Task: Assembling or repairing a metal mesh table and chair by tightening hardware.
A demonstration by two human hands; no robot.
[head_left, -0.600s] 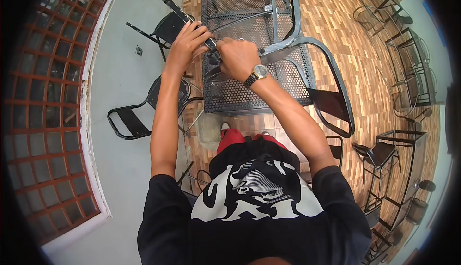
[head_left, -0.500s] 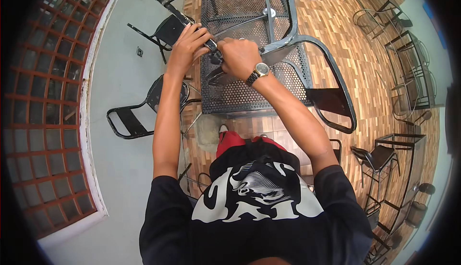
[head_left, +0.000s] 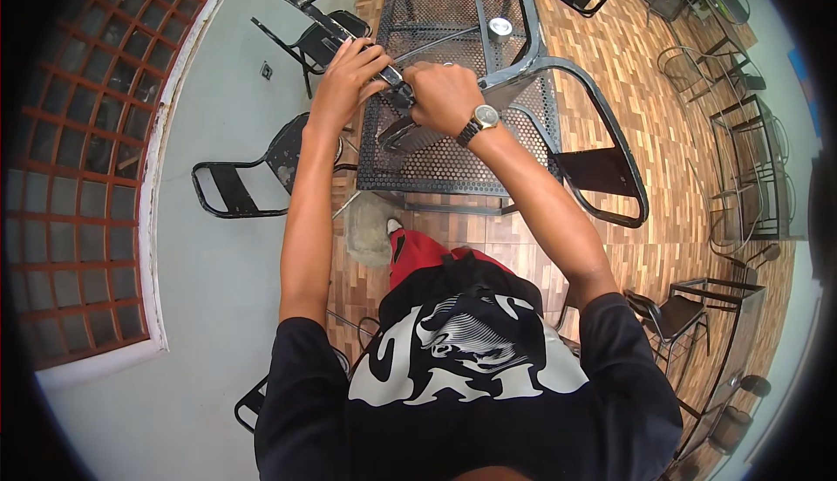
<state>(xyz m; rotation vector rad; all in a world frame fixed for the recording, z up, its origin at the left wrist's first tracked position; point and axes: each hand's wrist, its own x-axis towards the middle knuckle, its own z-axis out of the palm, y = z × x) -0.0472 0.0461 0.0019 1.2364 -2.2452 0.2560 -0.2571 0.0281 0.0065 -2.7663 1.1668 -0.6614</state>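
Observation:
A black metal folding chair [head_left: 598, 173] with worn, chipped paint is held tilted above a black perforated metal table [head_left: 436, 186]. Its curved tube frame reaches out to the right, and a flat scuffed bar runs to the upper left. My left hand [head_left: 350, 81] wraps its fingers over that bar. Close beside it, my right hand [head_left: 445, 99] is closed in a fist round the lower end of the bar, near a joint. The fist and wrist hide part of this joint. A dark watch [head_left: 486, 116] is on my right wrist.
A round silver object [head_left: 500, 29] shows at the table's far part. More black chairs stand left of the table, one nearer [head_left: 231, 190] and one farther [head_left: 331, 38]. An orange lattice window [head_left: 83, 211] fills the left wall. Tables and chairs [head_left: 750, 123] line the right side.
Both hands keep their grip on the chair, the right one shifting slightly right and down. The table and surrounding furniture sit differently in view, and my feet have shifted.

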